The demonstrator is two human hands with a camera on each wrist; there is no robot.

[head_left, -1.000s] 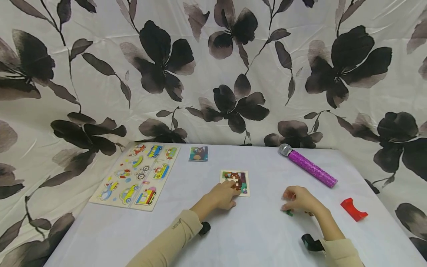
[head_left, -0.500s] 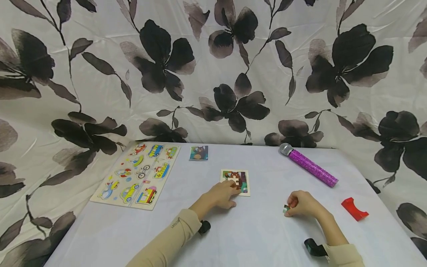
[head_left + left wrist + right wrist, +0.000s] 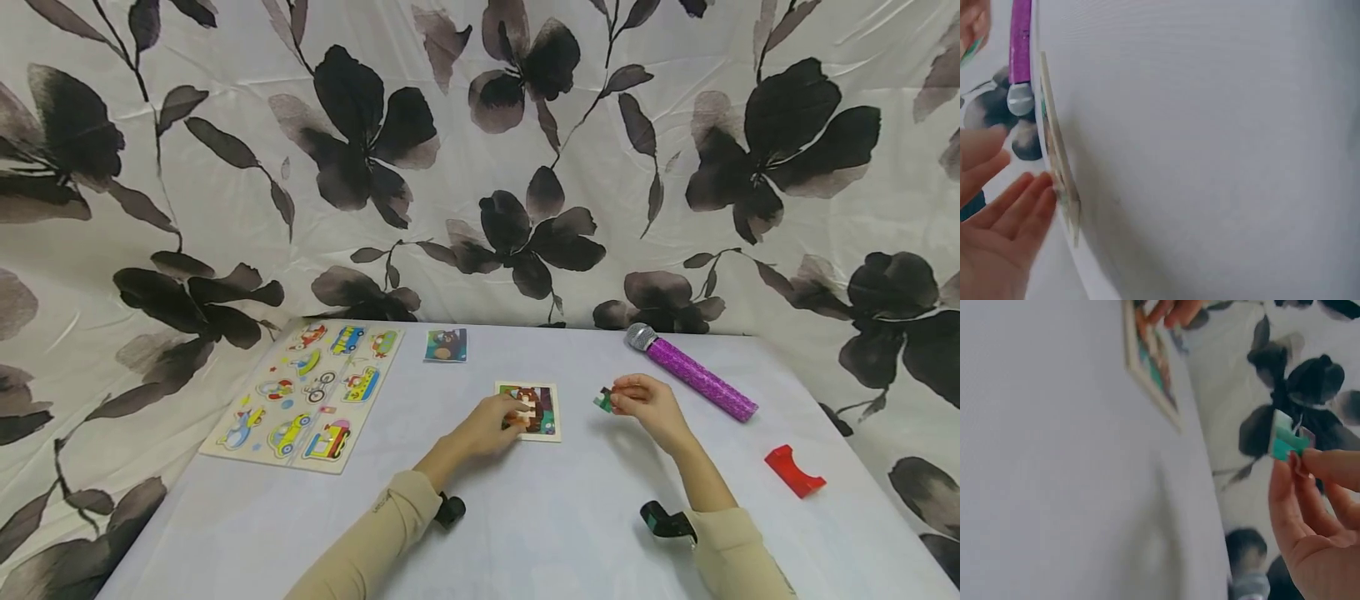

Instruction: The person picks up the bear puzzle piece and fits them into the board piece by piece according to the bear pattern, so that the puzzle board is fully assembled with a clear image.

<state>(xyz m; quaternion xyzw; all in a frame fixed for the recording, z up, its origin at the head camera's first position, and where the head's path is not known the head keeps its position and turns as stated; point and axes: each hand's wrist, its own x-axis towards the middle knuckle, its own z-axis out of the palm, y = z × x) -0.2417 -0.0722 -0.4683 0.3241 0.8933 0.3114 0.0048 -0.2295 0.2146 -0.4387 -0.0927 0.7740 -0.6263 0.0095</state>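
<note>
A small framed jigsaw puzzle [image 3: 545, 414] with a bear picture lies flat at mid-table. My left hand [image 3: 486, 427] is over its left side, fingertips right at the picture and covering part of it. In the left wrist view those fingers [image 3: 1025, 203] look fairly straight, close to the puzzle's edge [image 3: 1060, 150]. To the right of the puzzle, my right hand [image 3: 651, 408] pinches a green jigsaw piece [image 3: 602, 400] between thumb and fingers, raised above the table. The right wrist view shows the piece [image 3: 1285, 442] tilted upright, its notched side partly hidden by the fingertips.
A peg puzzle board [image 3: 300, 400] with vehicle pictures lies at left. Behind the jigsaw is a small bear picture card [image 3: 446, 345]. A glittery purple microphone [image 3: 701, 377] and a red curved block [image 3: 795, 472] lie at right. Floral cloth [image 3: 525, 167] hangs behind the table.
My right hand has picked the green jigsaw piece off the table and carried it up and left toward the puzzle. My left hand has drawn slightly back to the left across the puzzle.
</note>
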